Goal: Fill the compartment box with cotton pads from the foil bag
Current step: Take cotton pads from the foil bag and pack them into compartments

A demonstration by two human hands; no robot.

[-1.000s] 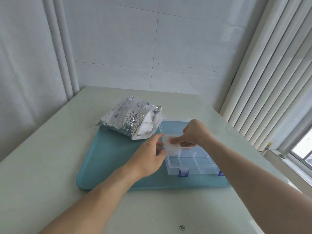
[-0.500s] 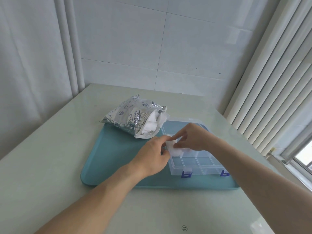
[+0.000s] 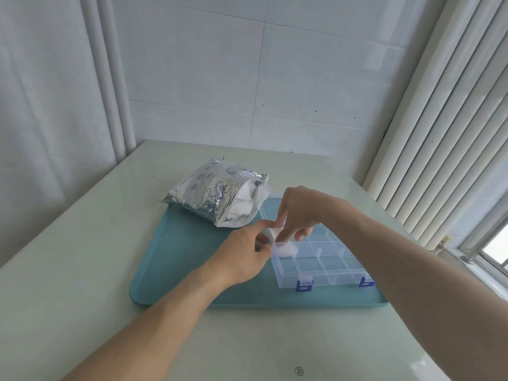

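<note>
Reaching in from the bottom of the view, two bare forearms met over a teal tray (image 3: 178,259) on a pale table (image 3: 82,270). A clear box (image 3: 330,268) with small compartments and two blue clasps (image 3: 304,285) on its near edge sat on the right part of the tray, lid off or folded back. The left hand (image 3: 242,257) curled at the box's near-left corner, its thumb and fingers pinching a white cotton pad (image 3: 270,232). The right hand (image 3: 298,213) came down from above, fingertips bent and pressing on the same pad. Another pad (image 3: 287,250) lay in the left-most compartment of the middle row, just under the hands. A crinkled foil bag (image 3: 211,193) lay on its side at the tray's far-left corner, its open mouth facing the box and showing more white pads (image 3: 244,202) inside. White tiled walls stood behind; vertical blinds (image 3: 439,133) hung on the right.
</note>
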